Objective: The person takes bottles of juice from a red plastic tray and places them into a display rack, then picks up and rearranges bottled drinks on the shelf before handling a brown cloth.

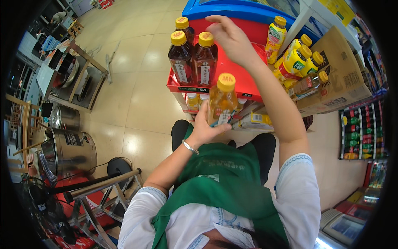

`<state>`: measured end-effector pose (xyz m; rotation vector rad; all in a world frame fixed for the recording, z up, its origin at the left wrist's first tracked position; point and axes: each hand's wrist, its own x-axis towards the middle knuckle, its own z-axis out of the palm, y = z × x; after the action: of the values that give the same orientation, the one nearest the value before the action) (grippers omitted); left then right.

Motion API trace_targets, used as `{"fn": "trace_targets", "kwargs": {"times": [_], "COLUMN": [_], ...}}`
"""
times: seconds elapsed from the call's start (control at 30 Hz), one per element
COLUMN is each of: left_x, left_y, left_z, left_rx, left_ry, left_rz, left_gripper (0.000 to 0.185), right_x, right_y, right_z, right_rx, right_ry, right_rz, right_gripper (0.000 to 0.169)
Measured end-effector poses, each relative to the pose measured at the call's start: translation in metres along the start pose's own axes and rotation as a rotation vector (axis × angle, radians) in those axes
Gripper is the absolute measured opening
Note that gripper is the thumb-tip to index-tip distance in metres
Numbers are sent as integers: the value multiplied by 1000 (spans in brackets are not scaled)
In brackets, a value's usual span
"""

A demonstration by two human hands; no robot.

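Observation:
My left hand (206, 126) is closed round the lower part of a clear bottle of yellow drink (222, 101) with a yellow cap, in front of a red display shelf (238, 73). On the shelf's left corner stand three dark tea bottles (205, 59) with yellow caps. My right hand (228, 37) is over the shelf top just behind them, its fingers bent and apart, with nothing seen in it. At the shelf's back right stands a yellow-labelled drink bottle (275, 40). Several similar bottles (297, 60) and a tilted amber drink bottle (307, 85) lie by an opened cardboard box (339, 77).
A lower shelf tier holds more bottles (192, 101). Behind is a blue-rimmed freezer (203, 9). To the left are a large steel pot (73, 149), a wooden-framed table (77, 77), a metal step stool (105, 190) and a black fan (43, 205). Drink shelves (362, 132) stand at right.

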<state>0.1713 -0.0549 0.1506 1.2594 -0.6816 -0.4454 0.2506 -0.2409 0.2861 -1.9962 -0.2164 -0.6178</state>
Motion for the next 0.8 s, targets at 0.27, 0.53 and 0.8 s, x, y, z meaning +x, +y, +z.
{"fn": "trace_targets", "kwargs": {"times": [0.27,0.53,0.8], "left_x": [41,60,120], "left_y": [26,57,127], "left_z": [6,-8,-29], "left_rx": [-3,436,737], "left_ry": [-68,386,-14], "left_rz": [-4,655,665], "left_gripper": [78,37,37], "right_x": [-62,-26,-18], "right_y": [-55,-27,10], "right_z": [-33,-69,-39], "right_rx": [-42,-180,-219], "right_ry": [-171,-12,-55], "right_rz": [155,-69,-68], "right_gripper": [36,37,36]}}
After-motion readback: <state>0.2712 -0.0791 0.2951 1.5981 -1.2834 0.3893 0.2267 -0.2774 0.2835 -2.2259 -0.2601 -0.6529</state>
